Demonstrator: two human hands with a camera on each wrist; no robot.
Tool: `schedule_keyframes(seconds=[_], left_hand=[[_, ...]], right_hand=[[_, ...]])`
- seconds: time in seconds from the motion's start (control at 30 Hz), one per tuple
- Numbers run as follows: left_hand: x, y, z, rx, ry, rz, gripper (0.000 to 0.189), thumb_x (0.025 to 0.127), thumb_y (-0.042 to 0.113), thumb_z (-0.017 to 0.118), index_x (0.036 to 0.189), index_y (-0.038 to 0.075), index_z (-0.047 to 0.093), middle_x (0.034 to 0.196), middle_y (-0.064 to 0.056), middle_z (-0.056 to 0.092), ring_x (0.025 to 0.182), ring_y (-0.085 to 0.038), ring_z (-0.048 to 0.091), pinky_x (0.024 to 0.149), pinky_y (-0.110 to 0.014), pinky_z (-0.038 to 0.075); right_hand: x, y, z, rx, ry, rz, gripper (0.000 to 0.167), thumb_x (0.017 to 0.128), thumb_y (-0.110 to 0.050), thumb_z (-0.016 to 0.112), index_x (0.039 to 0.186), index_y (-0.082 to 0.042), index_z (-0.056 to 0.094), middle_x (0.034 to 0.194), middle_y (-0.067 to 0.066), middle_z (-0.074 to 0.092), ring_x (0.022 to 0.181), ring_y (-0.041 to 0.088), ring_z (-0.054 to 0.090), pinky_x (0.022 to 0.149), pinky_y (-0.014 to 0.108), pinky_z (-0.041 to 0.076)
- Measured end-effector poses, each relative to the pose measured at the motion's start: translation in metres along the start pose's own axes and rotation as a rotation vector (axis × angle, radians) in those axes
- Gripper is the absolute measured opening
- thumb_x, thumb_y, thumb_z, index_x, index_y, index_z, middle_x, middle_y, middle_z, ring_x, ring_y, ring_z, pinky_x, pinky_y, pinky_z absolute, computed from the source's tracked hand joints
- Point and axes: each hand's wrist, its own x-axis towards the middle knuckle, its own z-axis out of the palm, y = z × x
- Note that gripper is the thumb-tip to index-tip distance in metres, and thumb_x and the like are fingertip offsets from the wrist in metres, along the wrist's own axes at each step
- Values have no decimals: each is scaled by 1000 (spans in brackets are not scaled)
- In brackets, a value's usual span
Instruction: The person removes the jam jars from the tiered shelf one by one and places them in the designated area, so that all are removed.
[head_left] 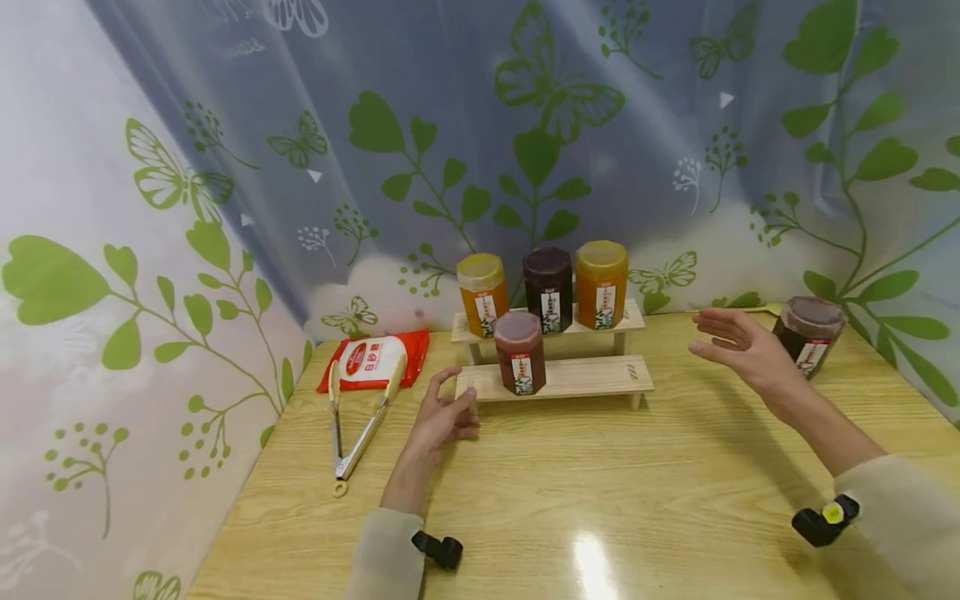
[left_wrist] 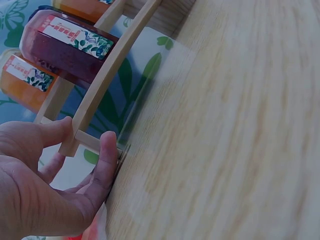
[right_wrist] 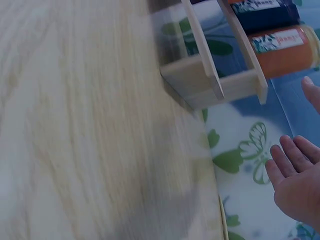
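Note:
A two-tier wooden display rack [head_left: 577, 379] stands toward the back of the table. My left hand [head_left: 442, 417] grips the left end of its lower shelf, thumb at the plank end and fingers by the leg [left_wrist: 90, 142]. One reddish-purple jam jar [head_left: 519, 354] sits on that lower shelf. Two orange jars, one at left [head_left: 483, 296] and one at right [head_left: 602, 287], flank a dark jar [head_left: 548, 292] on the upper tier. To the rack's right, my right hand [head_left: 742, 350] hovers with fingers extended, holding nothing. Partly behind it is another dark jar [head_left: 810, 333].
On the left lie metal tongs [head_left: 363, 437] with pale tips, which overlap a red-and-white packet [head_left: 382, 358]. A curtain [head_left: 450, 183] printed with leaves and butterflies hangs behind and left of the wooden table [head_left: 540, 492].

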Motion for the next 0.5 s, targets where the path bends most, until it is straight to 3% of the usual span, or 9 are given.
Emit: schedule_keyframes(seconds=[0.1,0.2,0.3,0.5], left_hand=[[0,0,1,-2,1,-3,55,102,21,70,151,28,45,99,-15,60,71,-19,69,60,-34,64],[0,0,1,-5,1,-9,55,102,21,70,150,29,45,100,-15,59,71,-19,69,60,-33,64],[0,0,1,-4,0,-14,57,102,22,70,152,29,45,102,-16,58,71,-19,69,60,-32,64],[1,0,-1,4,-6,-15,60,102,22,70,155,27,42,103,-15,59,72,-18,68,61,-33,64]], right_hand=[[-1,0,15,44,-19,-34,57,105,-21,65,155,-10,40,149,6,49,128,1,49,96,6,45],[-2,-3,29,89,-52,-51,53,105,-18,65,152,-9,43,142,-4,52,124,-2,51,97,8,47],[-2,-8,41,134,-88,-57,54,105,-15,65,153,-5,42,140,-8,53,124,0,54,96,12,50],[0,-14,65,175,-140,-43,56,104,-16,66,153,-2,41,148,12,51,130,17,56,96,17,53]])
